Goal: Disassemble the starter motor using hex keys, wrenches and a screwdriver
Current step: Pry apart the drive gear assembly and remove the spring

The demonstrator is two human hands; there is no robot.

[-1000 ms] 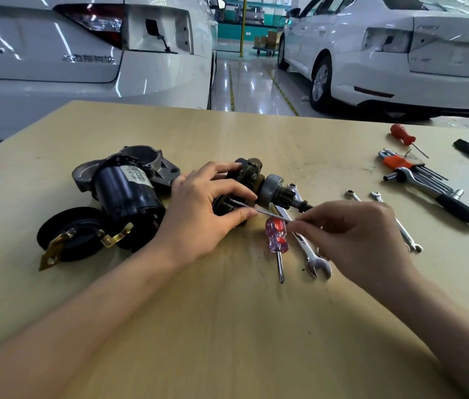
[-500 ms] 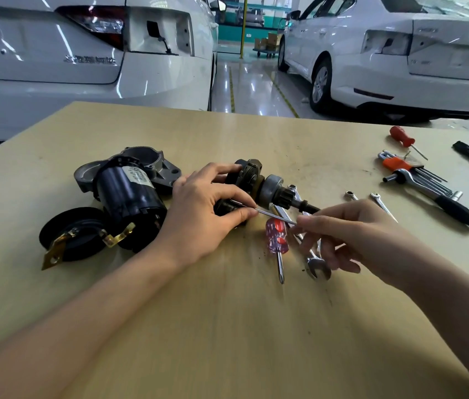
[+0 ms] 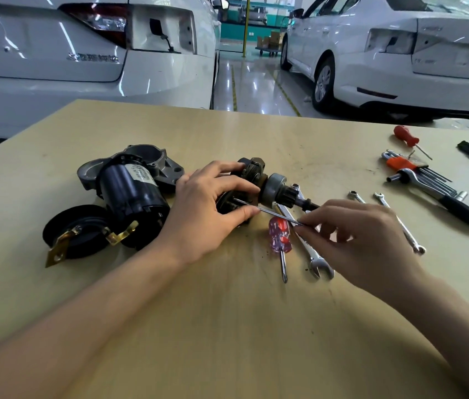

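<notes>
Your left hand (image 3: 201,214) still holds the dark round motor part (image 3: 252,182) down on the tan wooden desk (image 3: 227,326). Your right hand (image 3: 363,240) has slid back along the thin shiny metal rod (image 3: 268,211), grip pinched on it, so it looks to be pulling out.

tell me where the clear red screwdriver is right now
In the head view the clear red screwdriver lies on the table just right of centre, between the left hand and right hand, beside a combination wrench.

left hand (image 3: 207,214) gripping, right hand (image 3: 363,240) pinching
</notes>
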